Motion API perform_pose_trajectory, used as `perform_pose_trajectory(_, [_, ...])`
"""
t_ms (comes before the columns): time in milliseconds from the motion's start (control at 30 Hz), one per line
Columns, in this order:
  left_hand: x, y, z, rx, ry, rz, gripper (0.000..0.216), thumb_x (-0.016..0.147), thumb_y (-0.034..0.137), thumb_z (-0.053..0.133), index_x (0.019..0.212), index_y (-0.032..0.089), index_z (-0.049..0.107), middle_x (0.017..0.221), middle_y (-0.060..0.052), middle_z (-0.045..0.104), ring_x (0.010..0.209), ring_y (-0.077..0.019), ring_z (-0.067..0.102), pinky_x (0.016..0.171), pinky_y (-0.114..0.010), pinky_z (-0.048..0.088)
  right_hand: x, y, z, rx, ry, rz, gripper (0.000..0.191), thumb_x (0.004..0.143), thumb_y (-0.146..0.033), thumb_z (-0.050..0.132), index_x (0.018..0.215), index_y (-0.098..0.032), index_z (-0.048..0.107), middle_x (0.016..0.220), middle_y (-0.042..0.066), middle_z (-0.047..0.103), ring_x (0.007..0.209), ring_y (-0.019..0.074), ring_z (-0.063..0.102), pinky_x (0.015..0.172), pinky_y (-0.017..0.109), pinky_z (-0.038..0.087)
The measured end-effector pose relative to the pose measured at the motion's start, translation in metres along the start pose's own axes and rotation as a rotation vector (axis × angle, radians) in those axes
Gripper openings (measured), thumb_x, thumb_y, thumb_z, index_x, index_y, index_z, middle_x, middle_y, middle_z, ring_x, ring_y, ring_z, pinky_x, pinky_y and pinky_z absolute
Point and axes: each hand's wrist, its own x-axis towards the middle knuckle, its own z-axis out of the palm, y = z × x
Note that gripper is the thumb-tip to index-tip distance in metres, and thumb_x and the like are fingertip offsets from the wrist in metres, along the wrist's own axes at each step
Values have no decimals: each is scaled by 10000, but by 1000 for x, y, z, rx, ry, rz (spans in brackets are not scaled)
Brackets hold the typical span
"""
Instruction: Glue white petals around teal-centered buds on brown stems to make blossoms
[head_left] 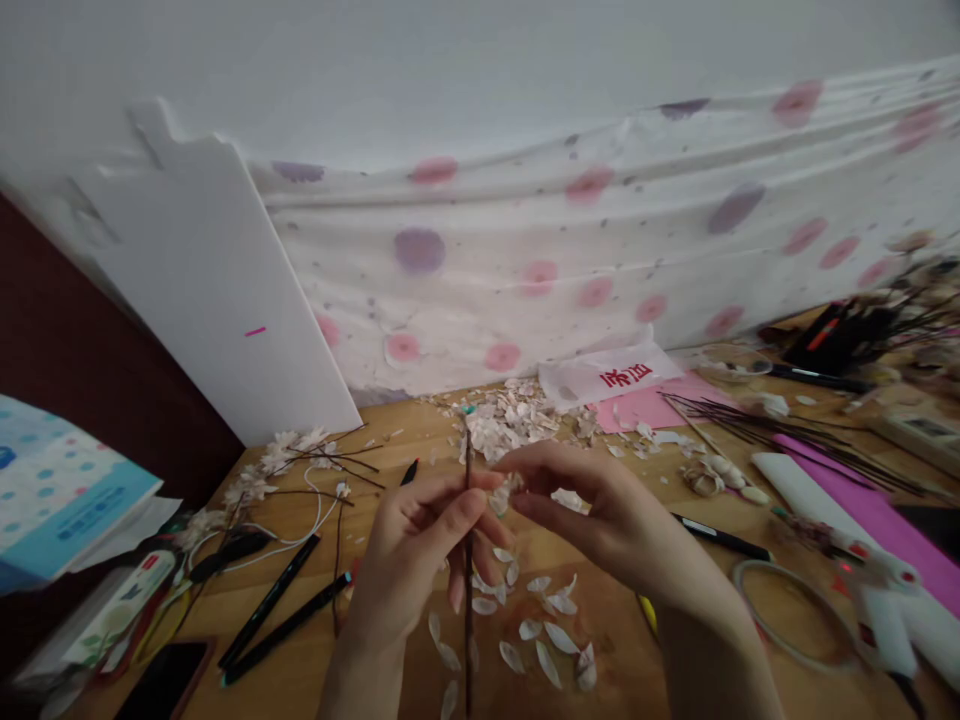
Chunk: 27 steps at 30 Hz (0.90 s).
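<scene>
My left hand [420, 555] is closed in a pinch on a thin dark stick [468, 600] that stands upright in front of me. My right hand [592, 510] is closed too, its fingertips pinching a small white petal [504, 493] against the stick near its top. Several loose white petals [536, 630] lie on the wooden table [390, 440] below both hands. A heap of pale petals and scraps [510, 415] sits just beyond the hands.
Black pens [277, 610] and finished flower stems [285, 465] lie to the left, a phone [165, 680] at the near left. On the right are a bundle of dark sticks [787, 435], a tape ring [795, 610], a glue gun [885, 600] and pink sheets [652, 405]. A white board [217, 290] leans behind.
</scene>
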Motion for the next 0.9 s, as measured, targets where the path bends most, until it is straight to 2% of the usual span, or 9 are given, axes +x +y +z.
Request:
perform_pose_trajectory(167, [-1,-2,1,-134,-134,-49,165,897,339,830,991,206,859,687,-51,833,423,-132,729,298,-57,424,-3,-3,-12,74,153,10,61,876,-296,809,854,-243,790,766,5,777,703,153,707,641,252,543])
perform_pose_trajectory(367, [-5,-11,5,-257,-313,-157,172,949,345,775,1012,203,848,705,-45,843,420,-124,730,314,-53,434,-6,-6,-11,347,181,84,127,827,-322,880,856,-240,788,788,14,818,714,159,775,658,231,617])
perform_pose_trajectory(500, [-5,-18,7,-314,-385,-200,202,967,366,749,1019,194,842,712,-52,843,395,-113,710,297,-55,415,-6,-8,-10,305,277,12,117,849,-349,862,849,-244,808,786,16,806,698,154,739,629,231,592])
perform_pose_trajectory(667, [-4,-21,9,-355,-430,-204,202,994,345,718,1047,191,838,737,-36,852,413,-87,712,321,-40,432,-8,-8,-13,124,356,-82,85,953,-310,755,929,-292,834,818,-12,755,709,114,655,613,197,512])
perform_pose_trajectory(800, [-4,-23,10,-357,-406,-183,201,1004,341,704,1060,200,836,738,-25,851,413,-74,705,327,-35,426,-9,-6,-15,131,344,-67,136,997,-326,703,1035,-327,834,805,-24,736,699,107,649,632,199,515])
perform_pose_trajectory(900, [-4,-22,10,-337,-384,-178,196,1001,338,707,1051,198,834,731,-30,844,410,-72,697,323,-36,406,-8,-5,-16,144,340,-65,212,1034,-366,638,1123,-302,819,767,-14,688,695,121,641,658,223,532])
